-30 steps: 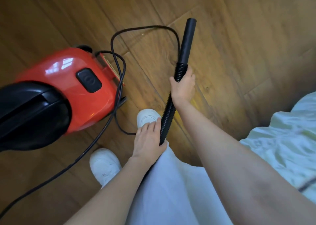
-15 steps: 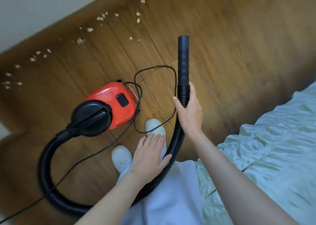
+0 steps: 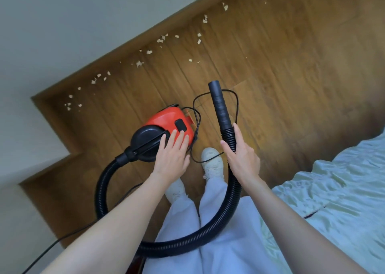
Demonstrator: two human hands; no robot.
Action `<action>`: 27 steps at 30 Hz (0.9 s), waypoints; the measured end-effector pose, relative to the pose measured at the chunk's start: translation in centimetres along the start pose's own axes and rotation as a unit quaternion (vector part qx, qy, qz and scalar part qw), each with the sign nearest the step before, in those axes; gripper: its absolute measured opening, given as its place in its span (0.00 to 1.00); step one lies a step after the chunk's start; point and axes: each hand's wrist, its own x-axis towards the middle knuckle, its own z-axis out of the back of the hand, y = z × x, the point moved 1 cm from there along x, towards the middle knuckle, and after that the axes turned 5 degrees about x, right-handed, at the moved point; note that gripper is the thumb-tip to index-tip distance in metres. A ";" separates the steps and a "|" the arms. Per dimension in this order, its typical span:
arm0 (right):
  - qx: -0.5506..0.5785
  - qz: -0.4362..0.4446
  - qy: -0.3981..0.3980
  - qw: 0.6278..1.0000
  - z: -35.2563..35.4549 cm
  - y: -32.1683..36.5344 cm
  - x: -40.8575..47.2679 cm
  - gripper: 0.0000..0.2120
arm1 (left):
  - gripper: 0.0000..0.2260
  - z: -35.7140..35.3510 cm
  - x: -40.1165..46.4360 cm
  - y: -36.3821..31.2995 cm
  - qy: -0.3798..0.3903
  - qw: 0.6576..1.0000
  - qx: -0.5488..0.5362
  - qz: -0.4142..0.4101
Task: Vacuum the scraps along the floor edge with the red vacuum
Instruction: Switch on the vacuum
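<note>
Nozzle (image 3: pixel 219 104): right hand (image 3: pixel 242 161) fingers curling round hose, pointing toward scraps (image 3: pixel 162 39) lying ahead-left along the floor edge; left hand (image 3: pixel 171 154) hovering spread

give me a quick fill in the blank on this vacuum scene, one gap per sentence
1. The right hand holds the black ____ just below its rigid nozzle.
2. The body of the vacuum under the left hand is coloured ____.
3. The pale scraps lie on the wooden floor along the foot of the ____.
4. The loose black cord loops on the floor beside a white ____.

Missing words: hose; red; wall; shoe
</note>
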 end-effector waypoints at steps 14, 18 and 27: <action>-0.058 -0.002 0.048 0.997 -2.5 -2.7 3.3 0.28 | 0.29 -4.7 7.6 4.5 0.116 0.974 0.164 -0.104; -0.055 -0.019 0.034 0.998 -3.1 -3.0 3.5 0.23 | 0.29 -5.9 7.4 5.2 0.146 0.967 0.173 -0.118; -0.081 -0.006 0.043 0.996 -3.6 -3.0 3.7 0.19 | 0.31 -6.1 8.4 5.3 0.153 0.964 0.189 -0.107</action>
